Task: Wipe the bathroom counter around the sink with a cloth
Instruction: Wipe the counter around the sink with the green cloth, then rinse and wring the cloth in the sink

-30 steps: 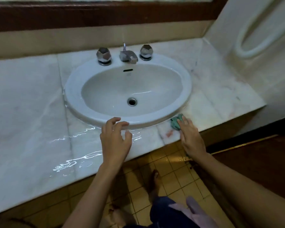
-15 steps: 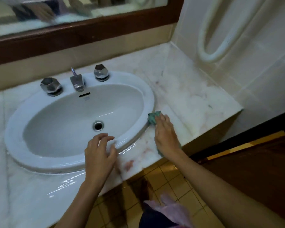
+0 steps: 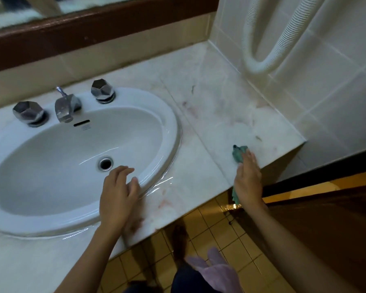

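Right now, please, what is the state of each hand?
Left hand: open, fingers loosely curled, holding nothing, at the sink front rim.
Right hand: laid flat, pressing the green cloth onto the counter.

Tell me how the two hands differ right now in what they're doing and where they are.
The right hand presses a green cloth flat on the counter near its front edge; the left hand holds nothing. The right hand lies well clear of the sink, to its right; the left hand sits at the sink's front rim, fingers loosely curled. Both are bare and reach in from the counter's front edge.
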